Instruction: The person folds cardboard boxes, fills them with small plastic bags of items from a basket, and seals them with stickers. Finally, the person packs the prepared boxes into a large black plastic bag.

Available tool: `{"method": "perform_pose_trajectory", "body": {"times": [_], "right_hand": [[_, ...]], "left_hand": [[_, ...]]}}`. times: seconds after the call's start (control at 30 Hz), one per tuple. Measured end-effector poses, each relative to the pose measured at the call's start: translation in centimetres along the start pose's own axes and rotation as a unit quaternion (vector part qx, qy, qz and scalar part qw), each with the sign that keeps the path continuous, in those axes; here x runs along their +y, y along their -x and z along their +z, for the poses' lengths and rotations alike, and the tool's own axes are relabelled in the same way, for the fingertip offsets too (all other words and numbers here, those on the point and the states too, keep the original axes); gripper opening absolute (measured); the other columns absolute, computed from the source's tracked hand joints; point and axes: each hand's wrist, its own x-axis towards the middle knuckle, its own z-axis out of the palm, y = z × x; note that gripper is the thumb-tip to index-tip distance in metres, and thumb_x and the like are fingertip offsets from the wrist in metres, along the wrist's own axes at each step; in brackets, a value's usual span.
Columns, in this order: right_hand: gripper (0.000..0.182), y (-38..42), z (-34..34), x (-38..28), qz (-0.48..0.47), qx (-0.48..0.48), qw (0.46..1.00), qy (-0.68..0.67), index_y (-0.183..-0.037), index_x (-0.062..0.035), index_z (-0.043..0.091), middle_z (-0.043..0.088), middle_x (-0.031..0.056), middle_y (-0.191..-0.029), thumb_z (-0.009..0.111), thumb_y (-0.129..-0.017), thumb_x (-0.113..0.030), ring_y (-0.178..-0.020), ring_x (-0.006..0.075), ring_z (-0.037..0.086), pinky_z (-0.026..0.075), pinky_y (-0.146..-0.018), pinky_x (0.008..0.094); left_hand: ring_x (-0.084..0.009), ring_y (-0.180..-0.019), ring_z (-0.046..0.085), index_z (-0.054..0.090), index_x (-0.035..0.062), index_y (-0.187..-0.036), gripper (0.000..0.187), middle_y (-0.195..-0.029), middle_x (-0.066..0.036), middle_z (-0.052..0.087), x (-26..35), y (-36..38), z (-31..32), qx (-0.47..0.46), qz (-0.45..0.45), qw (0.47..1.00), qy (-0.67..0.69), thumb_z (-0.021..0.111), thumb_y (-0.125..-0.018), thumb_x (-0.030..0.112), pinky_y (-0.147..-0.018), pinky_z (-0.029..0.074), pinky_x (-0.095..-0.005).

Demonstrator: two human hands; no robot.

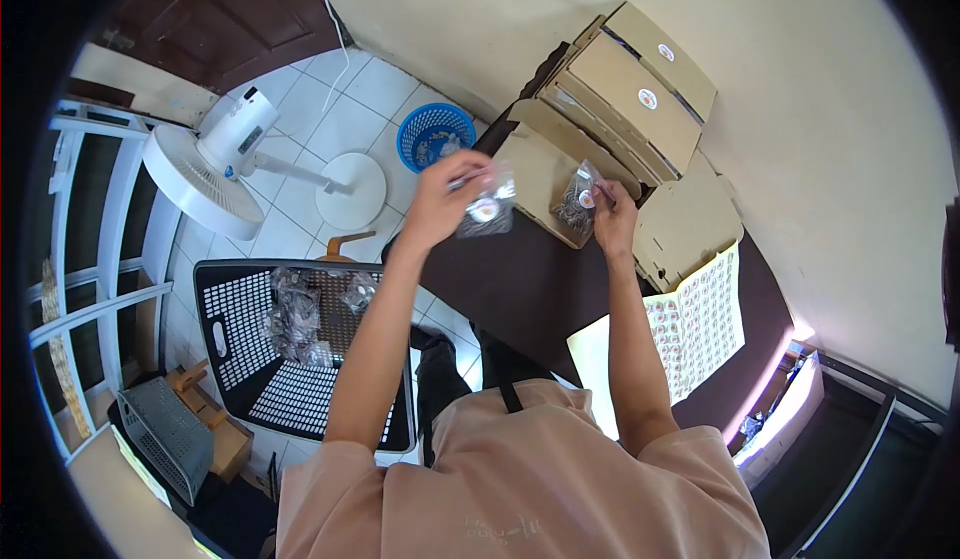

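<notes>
My left hand (447,199) is closed on the top of a clear plastic packet (487,209) with a round sticker and dark contents, held above the dark table's edge. Further right, my right hand (615,217) pinches the top of a second clear packet (577,204), also with a round sticker. That packet hangs at the near side of an open cardboard box (535,164), whose lid stands up behind it. What the packets contain is too small to tell.
Closed cardboard boxes (640,89) are stacked against the wall. A sticker sheet (700,324) lies on the dark table (500,284). At the left are a black crate (250,379) holding packets, a white fan (205,184) and a blue basket (435,119) on the floor.
</notes>
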Motion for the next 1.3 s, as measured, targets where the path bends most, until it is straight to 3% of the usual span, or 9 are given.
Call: {"method": "perform_pose_trajectory", "body": {"times": [0.07,0.27,0.3,0.5,0.77,0.97,1.07,1.2,1.3], "right_hand": [[0.013,-0.1,0.0,-0.2,-0.034,0.039,0.999,0.006,-0.097,-0.0006,0.063,0.066,0.0166,-0.079,0.063,-0.084,-0.001,-0.078,0.0238,0.066,0.050,-0.075,0.0336],[0.038,1.6,-0.3,-2.9,-0.101,0.029,0.973,0.205,-0.112,-0.0010,0.056,0.062,0.0247,-0.102,0.068,-0.075,0.000,-0.094,0.0427,0.059,0.047,-0.081,0.0465],[0.043,1.7,-0.5,-3.1,-0.087,0.004,0.972,0.218,-0.115,-0.0013,0.054,0.058,0.0244,-0.108,0.070,-0.075,-0.002,-0.100,0.0431,0.053,0.044,-0.086,0.0469],[0.037,2.4,-0.8,-5.3,-0.127,0.079,0.943,0.298,-0.110,-0.0022,0.060,0.058,0.0182,-0.101,0.069,-0.074,-0.001,-0.100,0.0387,0.048,0.040,-0.089,0.0471],[0.018,2.0,-0.8,-2.4,-0.173,-0.058,0.937,0.297,-0.094,-0.0016,0.068,0.064,0.0180,-0.095,0.065,-0.077,-0.005,-0.089,0.0362,0.055,0.040,-0.085,0.0427],[0.029,2.8,-0.4,-2.0,-0.190,-0.097,0.911,0.352,-0.109,-0.0047,0.065,0.063,0.0193,-0.106,0.064,-0.081,-0.013,-0.103,0.0369,0.054,0.036,-0.093,0.0479],[0.030,2.1,-0.6,-1.8,-0.230,-0.136,0.902,0.339,-0.112,-0.0065,0.065,0.064,0.0180,-0.108,0.063,-0.083,-0.016,-0.103,0.0369,0.057,0.040,-0.089,0.0488],[0.028,3.1,0.2,-4.3,-0.260,-0.060,0.900,0.344,-0.107,0.0027,0.063,0.064,0.0212,-0.098,0.066,-0.081,-0.009,-0.088,0.0377,0.062,0.047,-0.077,0.0476],[0.020,4.7,1.9,-6.5,-0.200,-0.084,0.943,0.253,-0.105,-0.0008,0.065,0.064,0.0138,-0.084,0.063,-0.086,-0.008,-0.070,0.0222,0.062,0.048,-0.057,0.0327]], "left_hand": [[-0.0140,-0.091,0.064,0.061,-0.0022,-0.101,0.015,-0.093,-0.009,0.068,-2.2,-4.0,3.0,-0.025,0.047,0.998,-0.040,0.062,-0.086,0.001,-0.084,0.049,-0.0277],[-0.0255,-0.095,0.067,0.063,0.0049,-0.107,0.028,-0.098,-0.016,0.069,-7.0,-9.5,8.5,-0.079,-0.012,0.981,-0.178,0.069,-0.081,0.011,-0.085,0.050,-0.0359],[-0.0309,-0.111,0.059,0.063,0.0095,-0.108,0.030,-0.113,-0.017,0.063,-6.5,-9.5,8.8,-0.095,-0.086,0.978,-0.166,0.071,-0.079,0.016,-0.092,0.046,-0.0399],[-0.0328,-0.119,0.042,0.064,0.0083,-0.110,0.035,-0.122,-0.012,0.051,-4.7,-6.5,10.1,0.068,0.080,0.906,-0.410,0.071,-0.076,0.011,-0.097,0.039,-0.0454],[-0.0301,-0.118,0.042,0.069,0.0114,-0.104,0.028,-0.120,-0.012,0.052,-6.0,-3.7,10.5,-0.116,0.024,0.896,-0.428,0.065,-0.077,0.015,-0.094,0.037,-0.0502],[-0.0337,-0.126,0.039,0.069,0.0143,-0.106,0.038,-0.130,-0.012,0.050,-7.8,-2.7,11.1,-0.083,0.045,0.906,-0.413,0.071,-0.068,0.018,-0.102,0.032,-0.0573],[-0.0339,-0.125,0.038,0.067,0.0133,-0.107,0.040,-0.126,-0.014,0.050,-6.2,0.1,10.6,0.019,0.143,0.900,-0.411,0.073,-0.067,0.016,-0.097,0.036,-0.0551],[-0.0312,-0.113,0.048,0.064,0.0092,-0.105,0.031,-0.114,-0.015,0.055,-2.4,6.3,6.6,0.138,0.162,0.958,-0.192,0.070,-0.075,0.010,-0.090,0.043,-0.0449],[-0.0281,-0.090,0.060,0.063,0.0048,-0.104,0.023,-0.097,-0.012,0.061,-2.8,14.4,1.0,0.292,0.132,0.944,-0.084,0.065,-0.081,0.003,-0.081,0.048,-0.0371]]}}
